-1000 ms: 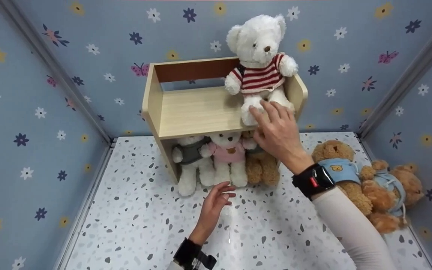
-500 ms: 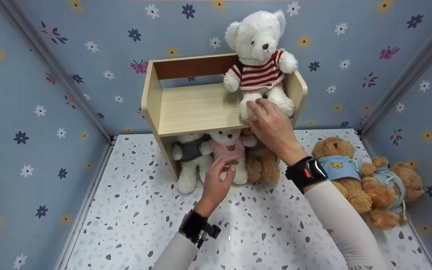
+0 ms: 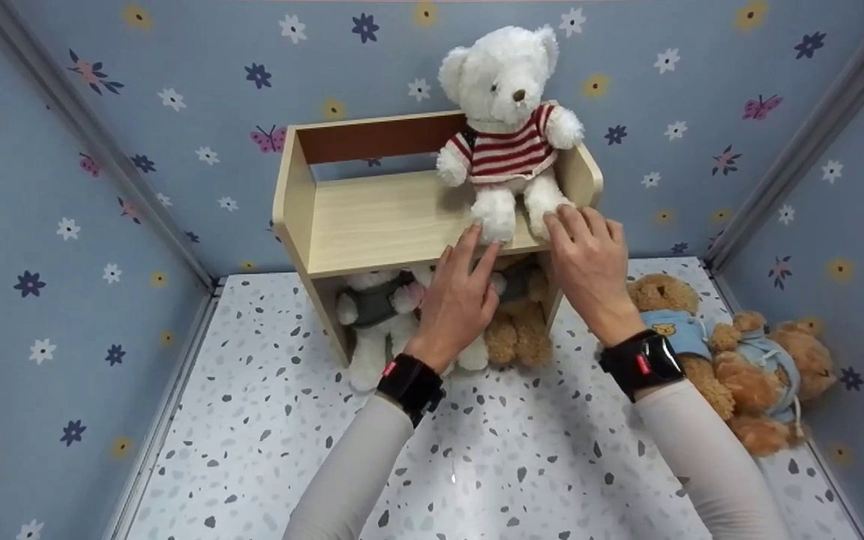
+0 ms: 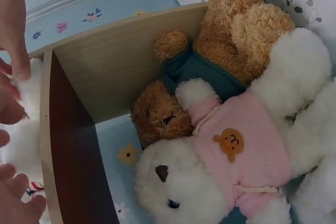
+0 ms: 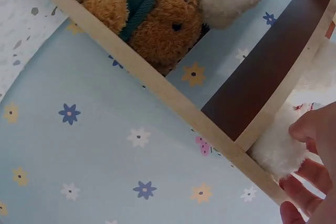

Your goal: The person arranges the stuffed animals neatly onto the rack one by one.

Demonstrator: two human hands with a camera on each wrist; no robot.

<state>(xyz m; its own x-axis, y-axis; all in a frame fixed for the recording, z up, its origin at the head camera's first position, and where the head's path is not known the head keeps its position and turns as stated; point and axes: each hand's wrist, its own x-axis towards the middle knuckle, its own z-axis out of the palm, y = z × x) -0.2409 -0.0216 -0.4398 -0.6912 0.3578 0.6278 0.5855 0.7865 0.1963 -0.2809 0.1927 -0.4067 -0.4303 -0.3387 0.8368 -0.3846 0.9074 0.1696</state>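
Since half a second ago, I see the left hand (image 3: pixel 458 304) has risen from in front of the lower compartment to the shelf edge, and the right hand (image 3: pixel 593 266) has shifted across to the shelf's right end. Between them, the fluffy white teddy bear in a red-and-cream striped knit sweater (image 3: pixel 511 154) sits upright on the upper board of the pale wooden shelf unit (image 3: pixel 372 221), near its right side panel. My left fingers are spread and nearly straight, touching its inner foot; my right fingers are apart and loosely bent at its outer foot. Below, I have a white bear in a dark grey top (image 3: pixel 378 306), a white bear in a pink top (image 4: pixel 252 140) and a curly brown bear in a teal sweater (image 4: pixel 215 80).
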